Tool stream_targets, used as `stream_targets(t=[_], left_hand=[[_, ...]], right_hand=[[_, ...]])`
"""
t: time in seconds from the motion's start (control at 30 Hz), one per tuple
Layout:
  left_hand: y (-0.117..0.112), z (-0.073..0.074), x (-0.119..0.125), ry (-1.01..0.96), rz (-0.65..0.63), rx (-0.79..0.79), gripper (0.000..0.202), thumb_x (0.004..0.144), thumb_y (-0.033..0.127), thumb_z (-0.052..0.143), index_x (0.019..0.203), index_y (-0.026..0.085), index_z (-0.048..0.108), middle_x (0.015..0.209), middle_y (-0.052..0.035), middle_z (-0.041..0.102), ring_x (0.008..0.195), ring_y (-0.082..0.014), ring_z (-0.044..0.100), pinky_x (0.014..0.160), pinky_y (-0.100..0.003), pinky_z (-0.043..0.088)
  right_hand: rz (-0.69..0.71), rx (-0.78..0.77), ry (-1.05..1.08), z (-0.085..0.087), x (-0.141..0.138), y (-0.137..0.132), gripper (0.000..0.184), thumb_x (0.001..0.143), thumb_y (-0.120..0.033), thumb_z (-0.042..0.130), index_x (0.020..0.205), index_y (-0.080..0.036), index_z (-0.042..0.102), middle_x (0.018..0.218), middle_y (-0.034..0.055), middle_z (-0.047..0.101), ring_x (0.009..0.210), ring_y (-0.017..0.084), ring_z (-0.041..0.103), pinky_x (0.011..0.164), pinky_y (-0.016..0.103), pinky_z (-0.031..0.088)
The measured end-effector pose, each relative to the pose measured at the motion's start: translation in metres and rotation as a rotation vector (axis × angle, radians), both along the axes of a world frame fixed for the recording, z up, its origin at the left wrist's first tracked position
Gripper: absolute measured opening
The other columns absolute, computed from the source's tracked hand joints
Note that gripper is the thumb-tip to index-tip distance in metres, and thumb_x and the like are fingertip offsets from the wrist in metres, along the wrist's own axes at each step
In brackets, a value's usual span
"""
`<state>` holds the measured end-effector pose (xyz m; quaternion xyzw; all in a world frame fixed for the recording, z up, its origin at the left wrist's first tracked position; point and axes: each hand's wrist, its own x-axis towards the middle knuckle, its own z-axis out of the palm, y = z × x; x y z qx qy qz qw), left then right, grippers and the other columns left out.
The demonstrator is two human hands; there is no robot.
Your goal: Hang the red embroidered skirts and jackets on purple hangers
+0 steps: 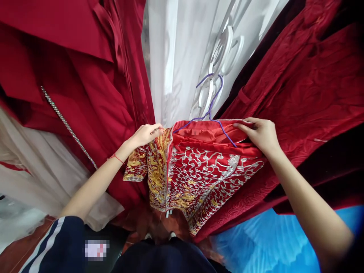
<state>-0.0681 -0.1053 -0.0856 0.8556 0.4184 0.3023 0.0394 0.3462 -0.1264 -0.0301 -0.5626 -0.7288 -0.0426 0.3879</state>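
Note:
A red embroidered jacket and skirt set hangs in front of me on a purple wire hanger (pixel 211 108). Silver and gold threadwork covers the red skirt (pixel 199 170), whose red satin waistband gapes at the top. On its left is the gold-embroidered jacket (pixel 156 170) with a short sleeve. My left hand (pixel 148 134) pinches the jacket near its shoulder. At the right end of the waistband my right hand (pixel 260 134) grips the edge between thumb and fingers. The hanger's hook stands free above the cloth, touching no rail that I can make out.
Dark red gowns (pixel 85 76) hang at the left, one with a sparkling trim (pixel 68 125). More red patterned dresses (pixel 318 94) hang at the right. A white scrollwork frame (pixel 224 49) stands behind. Bright blue pleated fabric (pixel 261 242) lies low on the right.

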Motion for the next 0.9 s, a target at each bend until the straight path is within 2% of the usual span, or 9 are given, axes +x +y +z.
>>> stream_targets(t=[0.1, 0.33, 0.4, 0.47, 0.57, 0.63, 0.7, 0.77, 0.9], left_hand=[[-0.005, 0.0, 0.0, 0.024, -0.006, 0.177, 0.055, 0.089, 0.07, 0.05, 0.092, 0.019, 0.071, 0.069, -0.0008, 0.071, 0.056, -0.0138, 0.061, 0.057, -0.024, 0.039], [-0.011, 0.0, 0.002, -0.229, 0.023, 0.819, 0.043, 0.1, 0.048, 0.048, 0.088, 0.017, 0.075, 0.078, -0.0062, 0.078, 0.07, -0.0162, 0.073, 0.064, -0.026, 0.047], [-0.024, 0.0, 0.01, -0.189, 0.012, 0.898, 0.04, 0.101, 0.044, 0.046, 0.093, 0.016, 0.074, 0.081, -0.0063, 0.078, 0.072, -0.0168, 0.073, 0.066, -0.027, 0.048], [-0.037, 0.0, 0.017, -0.067, -0.054, 0.913, 0.042, 0.099, 0.051, 0.049, 0.096, 0.017, 0.073, 0.085, -0.0066, 0.078, 0.075, -0.0179, 0.073, 0.068, -0.028, 0.05], [-0.044, 0.0, 0.016, 0.155, -0.139, 0.787, 0.068, 0.081, 0.074, 0.058, 0.112, 0.014, 0.068, 0.104, -0.0123, 0.076, 0.091, -0.0238, 0.073, 0.078, -0.031, 0.054], [-0.037, -0.003, 0.006, 0.203, -0.066, 0.611, 0.081, 0.076, 0.077, 0.061, 0.123, 0.011, 0.063, 0.116, -0.0169, 0.073, 0.101, -0.0276, 0.071, 0.082, -0.032, 0.054], [-0.023, -0.007, -0.007, 0.18, 0.04, 0.409, 0.067, 0.084, 0.068, 0.06, 0.122, 0.012, 0.063, 0.112, -0.016, 0.073, 0.097, -0.0266, 0.072, 0.076, -0.03, 0.053], [-0.007, -0.008, -0.018, 0.125, 0.079, 0.22, 0.048, 0.09, 0.057, 0.059, 0.108, 0.013, 0.069, 0.094, -0.0105, 0.076, 0.08, -0.0224, 0.073, 0.067, -0.027, 0.05], [0.012, 0.005, -0.025, -0.015, -0.127, -0.203, 0.044, 0.083, 0.055, 0.067, 0.096, 0.014, 0.074, 0.08, -0.0042, 0.075, 0.068, -0.0173, 0.067, 0.064, -0.026, 0.047]], right_hand=[[-0.011, 0.081, 0.104, -0.001, -0.004, -0.003, 0.034, 0.088, -0.047, 0.063, 0.083, -0.015, 0.072, 0.073, 0.0069, 0.07, 0.06, 0.015, 0.052, 0.058, 0.027, 0.036], [0.122, 0.159, 0.113, -0.003, -0.004, -0.005, 0.034, 0.085, -0.049, 0.066, 0.084, -0.016, 0.074, 0.074, 0.0033, 0.07, 0.062, 0.013, 0.055, 0.058, 0.023, 0.039], [0.13, 0.135, 0.116, -0.005, -0.003, -0.006, 0.035, 0.086, -0.049, 0.066, 0.086, -0.015, 0.074, 0.074, 0.0032, 0.07, 0.061, 0.012, 0.054, 0.057, 0.022, 0.038], [0.127, 0.123, 0.141, -0.008, -0.002, -0.006, 0.034, 0.086, -0.048, 0.067, 0.085, -0.015, 0.073, 0.072, 0.0024, 0.068, 0.06, 0.011, 0.052, 0.056, 0.022, 0.037], [0.11, 0.133, 0.166, -0.01, -0.002, -0.006, 0.032, 0.086, -0.045, 0.068, 0.082, -0.014, 0.072, 0.07, 0.0016, 0.065, 0.06, 0.01, 0.049, 0.056, 0.022, 0.036], [0.097, 0.146, 0.129, -0.01, -0.002, -0.005, 0.03, 0.087, -0.044, 0.067, 0.084, -0.014, 0.072, 0.07, 0.002, 0.066, 0.059, 0.01, 0.048, 0.057, 0.022, 0.036], [0.102, 0.119, 0.025, -0.01, 0.002, -0.003, 0.028, 0.088, -0.042, 0.067, 0.088, -0.014, 0.073, 0.07, 0.0023, 0.067, 0.057, 0.01, 0.047, 0.058, 0.023, 0.036], [0.141, 0.008, -0.105, -0.01, 0.009, 0.004, 0.024, 0.085, -0.038, 0.071, 0.089, -0.015, 0.073, 0.072, 0.0028, 0.069, 0.057, 0.01, 0.049, 0.059, 0.024, 0.038], [0.266, -0.419, -0.26, -0.015, 0.029, 0.02, 0.015, 0.074, -0.031, 0.077, 0.072, -0.017, 0.073, 0.067, 0.003, 0.071, 0.056, 0.014, 0.057, 0.054, 0.025, 0.041]])
